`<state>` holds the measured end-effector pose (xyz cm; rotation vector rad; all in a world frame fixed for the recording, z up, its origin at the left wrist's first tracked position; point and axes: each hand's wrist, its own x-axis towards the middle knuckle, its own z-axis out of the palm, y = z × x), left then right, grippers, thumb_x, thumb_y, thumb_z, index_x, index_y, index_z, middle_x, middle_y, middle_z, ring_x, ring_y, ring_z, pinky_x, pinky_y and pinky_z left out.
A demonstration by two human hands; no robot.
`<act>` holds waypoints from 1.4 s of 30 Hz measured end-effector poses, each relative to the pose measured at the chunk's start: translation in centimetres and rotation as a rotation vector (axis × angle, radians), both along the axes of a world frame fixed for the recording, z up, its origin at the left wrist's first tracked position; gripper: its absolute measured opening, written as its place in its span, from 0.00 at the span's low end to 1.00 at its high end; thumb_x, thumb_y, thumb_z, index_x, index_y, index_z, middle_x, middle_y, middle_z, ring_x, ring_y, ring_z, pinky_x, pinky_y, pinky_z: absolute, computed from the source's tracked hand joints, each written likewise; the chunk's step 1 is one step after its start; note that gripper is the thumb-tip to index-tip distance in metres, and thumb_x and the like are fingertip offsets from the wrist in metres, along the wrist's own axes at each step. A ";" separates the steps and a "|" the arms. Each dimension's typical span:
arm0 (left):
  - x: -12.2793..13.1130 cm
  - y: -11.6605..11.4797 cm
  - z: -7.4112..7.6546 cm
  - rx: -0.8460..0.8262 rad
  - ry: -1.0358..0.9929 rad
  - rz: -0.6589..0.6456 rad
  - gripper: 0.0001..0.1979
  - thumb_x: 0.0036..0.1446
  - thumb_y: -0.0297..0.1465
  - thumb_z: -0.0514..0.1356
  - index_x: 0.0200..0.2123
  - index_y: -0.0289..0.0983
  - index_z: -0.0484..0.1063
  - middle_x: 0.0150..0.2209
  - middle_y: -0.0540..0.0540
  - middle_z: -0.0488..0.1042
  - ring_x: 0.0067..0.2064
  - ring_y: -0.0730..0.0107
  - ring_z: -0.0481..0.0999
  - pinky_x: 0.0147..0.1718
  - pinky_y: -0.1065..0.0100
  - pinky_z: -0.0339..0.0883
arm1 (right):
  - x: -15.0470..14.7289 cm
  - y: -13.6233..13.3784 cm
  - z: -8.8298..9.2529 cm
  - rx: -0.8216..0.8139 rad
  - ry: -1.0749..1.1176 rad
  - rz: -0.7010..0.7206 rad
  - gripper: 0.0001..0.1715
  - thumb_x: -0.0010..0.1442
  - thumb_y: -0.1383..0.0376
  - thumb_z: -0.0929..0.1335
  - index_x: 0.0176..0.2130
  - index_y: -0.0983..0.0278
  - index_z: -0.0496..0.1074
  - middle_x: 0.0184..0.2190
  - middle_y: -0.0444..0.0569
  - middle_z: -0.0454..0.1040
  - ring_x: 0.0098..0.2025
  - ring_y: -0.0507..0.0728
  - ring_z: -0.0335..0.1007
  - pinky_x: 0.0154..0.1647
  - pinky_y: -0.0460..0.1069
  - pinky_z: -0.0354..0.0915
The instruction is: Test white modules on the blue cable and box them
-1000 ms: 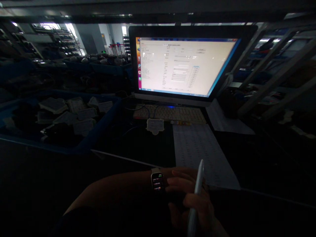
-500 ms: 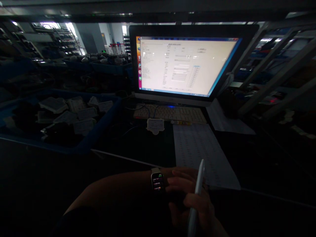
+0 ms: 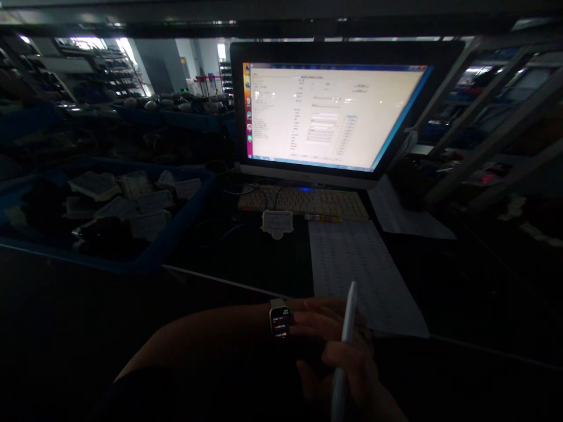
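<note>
Pen [image 3: 345, 334] and watch [image 3: 280, 321] sit well below the lit monitor [image 3: 329, 111], nearer than the blue bin [image 3: 185, 228] at its lower left, the printed sheet [image 3: 352, 264] and the keyboard [image 3: 316, 202] on the desk [image 3: 246, 258]. The left hand [image 3: 328, 305] lies crosswise, seemingly to turn the watch's small glowing face upward; its grip is mostly hidden, so I cannot tell its state. The right hand [image 3: 352, 369] pinches the slim white pen upright, apparently freeing a finger that reaches the watch's edge.
</note>
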<state>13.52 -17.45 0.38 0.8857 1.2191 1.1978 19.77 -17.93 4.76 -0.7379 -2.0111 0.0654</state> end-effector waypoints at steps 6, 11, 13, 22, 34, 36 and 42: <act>0.2 -0.1 -0.6 0.006 -0.119 0.031 0.14 0.58 0.38 0.56 0.46 0.38 0.68 0.46 0.43 0.70 0.44 0.66 0.72 0.41 0.61 0.69 | -0.4 0.6 0.1 0.018 0.018 0.035 0.16 0.48 0.69 0.67 0.37 0.59 0.58 0.38 0.48 0.78 0.44 0.60 0.74 0.40 0.55 0.73; 0.1 -0.6 -0.8 0.035 -0.222 0.059 0.18 0.58 0.42 0.54 0.45 0.35 0.68 0.43 0.43 0.73 0.42 0.65 0.74 0.39 0.60 0.70 | -0.2 0.7 0.4 0.008 -0.031 0.048 0.17 0.47 0.69 0.68 0.36 0.59 0.58 0.41 0.49 0.77 0.46 0.60 0.73 0.42 0.56 0.73; 0.1 -0.9 -0.7 0.050 -0.267 0.067 0.18 0.58 0.40 0.55 0.47 0.37 0.68 0.42 0.44 0.74 0.42 0.67 0.75 0.38 0.63 0.71 | -0.2 0.6 0.4 0.015 -0.026 0.054 0.17 0.48 0.68 0.68 0.37 0.60 0.58 0.41 0.51 0.76 0.48 0.61 0.71 0.42 0.56 0.73; -0.1 -2.0 -0.4 0.135 -0.493 0.066 0.20 0.53 0.34 0.56 0.51 0.41 0.68 0.39 0.50 0.77 0.46 0.70 0.75 0.26 0.74 0.68 | -0.5 -0.2 1.5 -0.009 -0.069 0.013 0.15 0.50 0.69 0.67 0.37 0.61 0.58 0.41 0.51 0.76 0.51 0.61 0.69 0.43 0.54 0.72; -0.3 -3.3 0.0 0.290 -0.896 0.012 0.30 0.44 0.35 0.64 0.54 0.43 0.65 0.45 0.47 0.75 0.52 0.65 0.71 0.29 0.77 0.67 | 0.1 -0.3 -0.3 -0.048 -0.003 0.002 0.18 0.50 0.67 0.69 0.38 0.60 0.57 0.41 0.50 0.76 0.47 0.63 0.71 0.44 0.61 0.71; -0.2 -3.1 0.1 0.288 -0.902 0.013 0.30 0.45 0.35 0.64 0.54 0.43 0.66 0.44 0.48 0.75 0.51 0.67 0.71 0.29 0.77 0.67 | 0.0 -0.2 0.1 -0.020 0.002 0.017 0.17 0.50 0.67 0.68 0.38 0.60 0.57 0.40 0.51 0.77 0.48 0.62 0.71 0.43 0.59 0.72; 0.2 -2.7 0.3 0.251 -0.776 0.048 0.20 0.57 0.38 0.54 0.52 0.40 0.67 0.42 0.48 0.75 0.49 0.65 0.72 0.37 0.68 0.69 | -0.6 -0.2 1.3 -0.014 -0.064 0.008 0.15 0.50 0.68 0.67 0.37 0.61 0.59 0.40 0.51 0.77 0.47 0.60 0.71 0.40 0.54 0.74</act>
